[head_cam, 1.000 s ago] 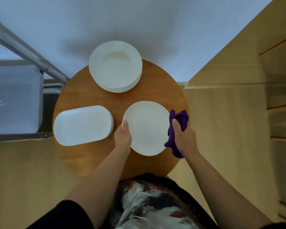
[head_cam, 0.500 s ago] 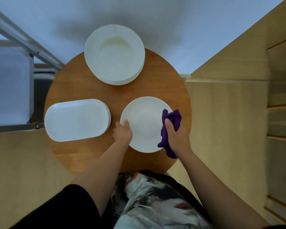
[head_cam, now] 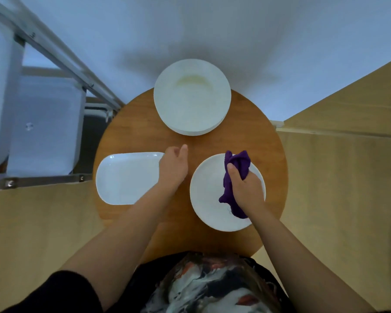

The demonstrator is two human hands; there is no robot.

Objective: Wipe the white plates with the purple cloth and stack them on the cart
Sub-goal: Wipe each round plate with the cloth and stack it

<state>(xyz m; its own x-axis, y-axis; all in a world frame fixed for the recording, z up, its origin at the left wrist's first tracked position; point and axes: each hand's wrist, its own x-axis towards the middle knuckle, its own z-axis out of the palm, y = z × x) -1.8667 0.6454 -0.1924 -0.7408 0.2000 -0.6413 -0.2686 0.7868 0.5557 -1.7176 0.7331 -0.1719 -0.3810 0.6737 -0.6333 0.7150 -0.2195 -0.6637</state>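
Nearest, item one: round white plate (head_cam: 209,199), flat on the round wooden table (head_cam: 273,168) at the person's right side; right hand (head_cam: 246,188) lies over it, fingers clenched round the purple cloth (head_cam: 235,163), which is bunched and pressed to the plate face. Risk, as a judgement: nothing steadies this plate, so a hard wipe could slide it toward the near table edge. Item two: left hand (head_cam: 174,168), fingers loosely extended and released, holding nothing, set over the right end of the oblong white platter (head_cam: 122,177); whether it touches cannot be told. Item three, farther: stack of round plates (head_cam: 192,98), overhanging the far edge, liable to be knocked. Item four, far left: metal-framed cart (head_cam: 43,123), no plates seen on it
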